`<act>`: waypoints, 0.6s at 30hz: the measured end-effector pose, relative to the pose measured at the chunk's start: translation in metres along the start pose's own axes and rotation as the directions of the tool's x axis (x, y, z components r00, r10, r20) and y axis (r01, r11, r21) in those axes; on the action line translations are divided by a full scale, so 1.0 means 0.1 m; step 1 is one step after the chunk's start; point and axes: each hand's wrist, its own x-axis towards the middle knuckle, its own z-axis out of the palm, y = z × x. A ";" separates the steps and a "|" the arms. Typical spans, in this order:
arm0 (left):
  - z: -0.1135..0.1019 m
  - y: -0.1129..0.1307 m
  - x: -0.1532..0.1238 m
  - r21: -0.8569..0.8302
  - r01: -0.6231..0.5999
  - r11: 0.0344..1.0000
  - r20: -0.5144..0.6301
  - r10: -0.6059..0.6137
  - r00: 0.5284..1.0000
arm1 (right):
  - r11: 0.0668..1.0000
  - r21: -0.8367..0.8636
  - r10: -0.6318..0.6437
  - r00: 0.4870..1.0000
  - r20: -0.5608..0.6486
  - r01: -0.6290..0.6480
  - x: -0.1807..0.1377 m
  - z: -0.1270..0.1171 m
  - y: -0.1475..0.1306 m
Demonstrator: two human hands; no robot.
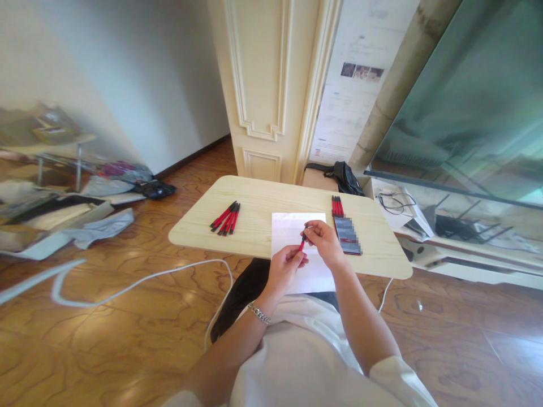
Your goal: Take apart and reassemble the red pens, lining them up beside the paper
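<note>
Pen point(302, 245), slim and red-black, above flat white paper point(314, 270).

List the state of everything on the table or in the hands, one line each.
Held pen: between both hands, over the paper; capped or not, unclear
Left hand: closed on the pen's red part
Right hand: pinching its black end
Paper: spread out, partly hidden by the hands
Left pens: lying loosely fanned
Right pens: lying side by side
Dark flat object: lying down, surface pixelated
</note>
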 end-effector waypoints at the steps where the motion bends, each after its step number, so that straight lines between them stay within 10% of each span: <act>1: 0.00 0.00 -0.01 -0.019 0.026 0.999 0.010 -0.026 1.000 | 1.000 0.012 -0.003 1.000 0.007 0.003 -0.01 0.00 0.01; 11: 0.04 0.14 -0.10 -0.239 0.214 0.947 0.208 -0.166 0.964 | 0.990 0.116 0.080 0.996 0.047 -0.085 -0.12 -0.02 0.00; 18: 0.05 0.09 -0.07 0.030 0.031 0.999 -0.078 -0.029 0.997 | 0.999 -0.038 0.020 0.996 -0.092 -0.023 -0.18 0.04 0.05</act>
